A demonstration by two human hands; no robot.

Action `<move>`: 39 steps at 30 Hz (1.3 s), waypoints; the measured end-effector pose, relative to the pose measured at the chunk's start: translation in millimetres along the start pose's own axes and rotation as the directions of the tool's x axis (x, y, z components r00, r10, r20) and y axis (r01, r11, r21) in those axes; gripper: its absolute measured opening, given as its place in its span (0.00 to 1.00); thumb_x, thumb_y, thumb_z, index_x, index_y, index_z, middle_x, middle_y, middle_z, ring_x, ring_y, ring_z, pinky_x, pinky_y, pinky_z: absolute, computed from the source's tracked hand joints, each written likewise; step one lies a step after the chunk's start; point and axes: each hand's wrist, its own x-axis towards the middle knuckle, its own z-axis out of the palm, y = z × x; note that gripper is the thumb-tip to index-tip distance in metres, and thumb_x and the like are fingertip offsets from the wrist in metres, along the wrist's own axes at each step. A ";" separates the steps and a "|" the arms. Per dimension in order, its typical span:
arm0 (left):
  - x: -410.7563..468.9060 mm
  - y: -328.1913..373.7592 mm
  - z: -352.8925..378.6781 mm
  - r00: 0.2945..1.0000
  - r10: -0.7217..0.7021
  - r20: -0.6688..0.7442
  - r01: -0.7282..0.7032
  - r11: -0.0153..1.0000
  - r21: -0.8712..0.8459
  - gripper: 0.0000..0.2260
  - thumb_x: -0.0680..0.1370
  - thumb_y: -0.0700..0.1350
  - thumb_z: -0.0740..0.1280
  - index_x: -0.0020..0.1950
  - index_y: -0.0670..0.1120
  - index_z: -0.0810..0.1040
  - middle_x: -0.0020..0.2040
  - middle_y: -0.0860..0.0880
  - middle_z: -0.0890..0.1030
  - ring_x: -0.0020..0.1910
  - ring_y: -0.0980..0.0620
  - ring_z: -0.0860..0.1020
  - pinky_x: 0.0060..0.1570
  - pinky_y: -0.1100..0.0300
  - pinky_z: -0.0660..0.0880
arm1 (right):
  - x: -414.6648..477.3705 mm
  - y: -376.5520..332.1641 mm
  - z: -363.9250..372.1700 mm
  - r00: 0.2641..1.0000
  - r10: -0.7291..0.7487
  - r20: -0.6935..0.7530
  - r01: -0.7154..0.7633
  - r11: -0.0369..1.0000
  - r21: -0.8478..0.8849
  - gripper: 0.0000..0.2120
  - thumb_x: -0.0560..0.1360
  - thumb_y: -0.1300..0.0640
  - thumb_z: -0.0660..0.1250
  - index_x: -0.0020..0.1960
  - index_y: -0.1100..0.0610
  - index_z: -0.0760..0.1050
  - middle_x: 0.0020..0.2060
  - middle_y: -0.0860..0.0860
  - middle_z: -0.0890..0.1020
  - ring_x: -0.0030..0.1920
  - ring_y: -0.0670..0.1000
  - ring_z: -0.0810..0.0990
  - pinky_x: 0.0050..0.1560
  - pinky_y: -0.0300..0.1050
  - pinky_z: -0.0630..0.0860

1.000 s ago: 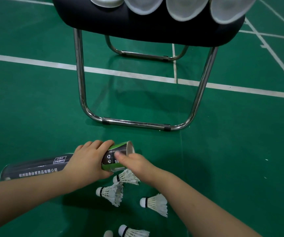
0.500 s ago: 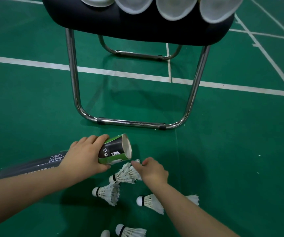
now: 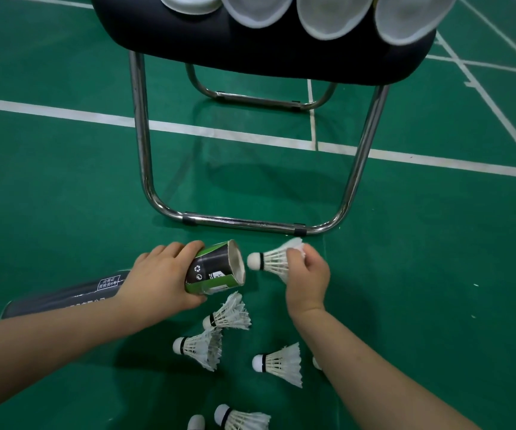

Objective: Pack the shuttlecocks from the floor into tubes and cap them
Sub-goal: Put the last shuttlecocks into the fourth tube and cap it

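Observation:
A long dark tube (image 3: 216, 268) with a green band lies nearly level above the floor, its open mouth facing right. My left hand (image 3: 160, 277) grips it just behind the mouth. My right hand (image 3: 307, 276) pinches a white shuttlecock (image 3: 270, 259) by its feathers, with the cork pointing at the tube mouth a small gap away. Several more shuttlecocks lie on the green floor below: one (image 3: 228, 315) under the tube, one (image 3: 197, 349) left of it, one (image 3: 280, 363) by my right forearm, and one (image 3: 241, 418) at the bottom edge.
A black padded stool (image 3: 250, 35) on a chrome tube frame (image 3: 244, 223) stands just beyond my hands. Several white tube caps (image 3: 334, 13) rest on its seat. White court lines (image 3: 64, 114) cross the green floor.
My right hand has picked a shuttlecock up off the floor pile and brought it level with the tube mouth, cork first. My left hand still holds the tube, tilted slightly.

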 end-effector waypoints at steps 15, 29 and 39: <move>-16.4 6.8 10.0 0.995 0.060 0.083 -0.062 0.998 0.028 0.40 0.66 0.62 0.70 0.74 0.52 0.60 0.62 0.51 0.73 0.60 0.48 0.71 0.61 0.52 0.68 | -18.7 -22.4 25.8 0.409 0.352 0.842 -0.109 0.935 -0.339 0.23 0.74 0.44 0.64 0.64 0.55 0.72 0.53 0.44 0.74 0.52 0.38 0.72 0.55 0.29 0.64; -5.8 -3.5 -0.6 0.999 -0.017 0.035 0.016 0.999 0.038 0.39 0.66 0.63 0.70 0.72 0.53 0.59 0.59 0.51 0.73 0.58 0.49 0.72 0.60 0.52 0.68 | -25.0 43.5 22.6 0.770 0.531 0.354 -0.060 0.613 -0.788 0.24 0.73 0.38 0.60 0.52 0.57 0.78 0.48 0.53 0.82 0.47 0.52 0.80 0.52 0.46 0.74; -1.4 -4.6 -5.2 0.999 -0.034 -0.003 0.034 0.999 0.020 0.37 0.66 0.62 0.70 0.71 0.53 0.60 0.58 0.51 0.74 0.57 0.48 0.73 0.58 0.53 0.70 | 6.6 9.0 1.4 0.994 0.103 -0.037 -0.107 0.985 -0.136 0.13 0.73 0.64 0.62 0.31 0.54 0.69 0.28 0.47 0.73 0.28 0.45 0.66 0.27 0.36 0.61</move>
